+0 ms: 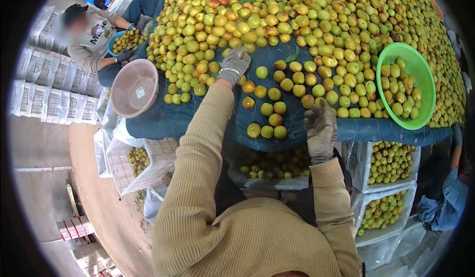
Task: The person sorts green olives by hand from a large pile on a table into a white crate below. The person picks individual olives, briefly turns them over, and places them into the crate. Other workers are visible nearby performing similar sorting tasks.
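Note:
Yellow-green jujubes (297, 22), some with brown patches, lie heaped on a dark blue cloth (198, 118). At the near edge of the heap is my left hand (235, 65), in a grey glove, back upward. Its fingers are curled down and together among the fruit; what they hold, if anything, is hidden. My right hand (320, 129), also gloved, hovers by the cloth's front edge, close to the nearest jujubes. Its fingers are loosely bent and apart, with no fruit visible in them. Between my hands, several loose jujubes (267, 109) rest on the cloth.
To the right, a green basket (406, 123) holds jujubes. An empty pinkish basket (133, 109) stands at the left edge. Below are lined crates (363, 178) of fruit. One person (94, 39) sits at left with a blue basin; another's sleeve (452, 198) shows at right.

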Tool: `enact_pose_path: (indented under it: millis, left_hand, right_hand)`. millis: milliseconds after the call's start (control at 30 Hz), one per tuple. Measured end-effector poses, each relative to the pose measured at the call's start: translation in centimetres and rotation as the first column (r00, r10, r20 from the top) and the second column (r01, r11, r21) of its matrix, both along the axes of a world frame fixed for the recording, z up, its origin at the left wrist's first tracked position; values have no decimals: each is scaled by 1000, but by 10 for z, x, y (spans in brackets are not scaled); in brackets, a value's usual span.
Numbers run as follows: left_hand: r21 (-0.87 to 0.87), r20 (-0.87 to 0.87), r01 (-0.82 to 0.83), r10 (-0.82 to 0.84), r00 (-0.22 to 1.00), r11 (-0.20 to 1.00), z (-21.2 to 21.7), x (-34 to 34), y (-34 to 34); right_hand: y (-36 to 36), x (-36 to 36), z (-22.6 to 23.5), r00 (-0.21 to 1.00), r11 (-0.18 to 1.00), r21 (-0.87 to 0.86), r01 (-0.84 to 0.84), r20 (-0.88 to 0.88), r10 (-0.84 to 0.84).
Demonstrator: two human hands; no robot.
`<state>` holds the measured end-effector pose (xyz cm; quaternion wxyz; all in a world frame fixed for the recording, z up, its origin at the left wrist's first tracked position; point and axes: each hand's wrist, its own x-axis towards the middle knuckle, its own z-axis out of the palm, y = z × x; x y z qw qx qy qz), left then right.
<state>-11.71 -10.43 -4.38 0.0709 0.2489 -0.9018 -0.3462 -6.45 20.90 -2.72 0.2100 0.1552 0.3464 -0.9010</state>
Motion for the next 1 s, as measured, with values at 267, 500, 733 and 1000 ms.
enact_pose_path:
  millis: [267, 500, 733, 1000]
  left_hand:
    - [-482, -234, 116, -255, 938, 868, -11, 0, -3]
    - [328, -338, 653, -561, 756, 683, 36, 24, 104]
    - [-348, 136, 553, -543, 829, 757, 3, 11, 78]
    - [310, -186, 624, -598, 780, 717, 39, 25, 125]
  right_hand:
    - [0, 4, -6, 995, 996, 19, -89, 47, 88]
    - [-10, 8, 7, 971, 986, -57, -154, 176, 161]
    - [-1, 14, -2, 982, 991, -119, -60, 169, 80]
    - [0, 13, 13, 969, 977, -177, 122, 235, -79]
